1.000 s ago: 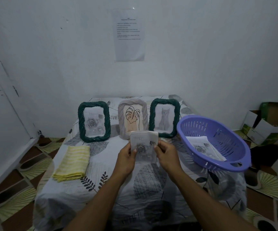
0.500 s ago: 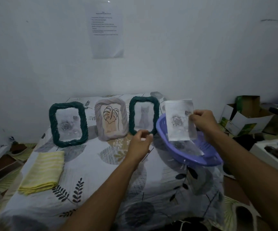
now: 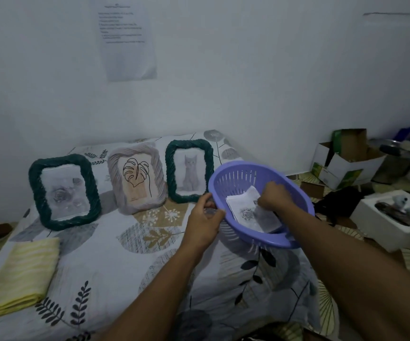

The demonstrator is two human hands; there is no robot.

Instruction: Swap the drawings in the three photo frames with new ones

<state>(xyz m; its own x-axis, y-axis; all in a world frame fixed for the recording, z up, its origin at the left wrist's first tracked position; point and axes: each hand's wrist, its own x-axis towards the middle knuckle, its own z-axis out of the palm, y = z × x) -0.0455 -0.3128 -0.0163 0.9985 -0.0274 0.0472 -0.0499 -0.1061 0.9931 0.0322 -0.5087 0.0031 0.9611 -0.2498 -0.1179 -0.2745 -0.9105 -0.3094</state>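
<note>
Drawings (image 3: pixel 248 214) in basket (image 3: pixel 236 178), R hand (image 3: pixel 273 196) pinching them, L hand (image 3: pixel 204 219) gripping rim, frames (image 3: pixel 158 178) behind, yellow cloth (image 3: pixel 19 274) left

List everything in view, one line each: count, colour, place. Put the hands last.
rose frame: one, dark green, standing at left on the cover
leaf frame: one, beige, standing in the middle
cat frame: one, dark green, standing at right, next to the basket
basket: one, purple, slotted, at the cover's right edge
drawings: small stack, white, rose on top, inside the basket
cloth: one, yellow, folded, front left
cover: one, white with leaf print, under the frames
sheet: one, white, printed, on the wall
cardboard boxes: several, white and green, on the floor at right
left hand: grips the basket's left rim
right hand: inside the basket, holding the drawings
</note>
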